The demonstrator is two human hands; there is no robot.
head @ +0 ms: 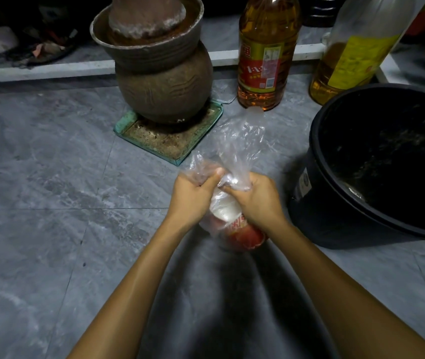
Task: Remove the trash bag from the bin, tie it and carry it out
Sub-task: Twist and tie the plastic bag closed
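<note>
Tying is the step now: the left hand [193,194] and right hand [255,200] have fingers clamped on the clear trash bag [232,156], off the floor. Next, knot its loose top. The black bin [361,177] sits empty beyond.

Bag [234,149] between jar [164,81], left, and bin [317,203], right.

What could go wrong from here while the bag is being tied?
The clear bag is thin; both hands, left hand and right hand, pull at its neck, so it might tear. The oil bottle stands just behind the loose plastic and could be knocked.
</note>
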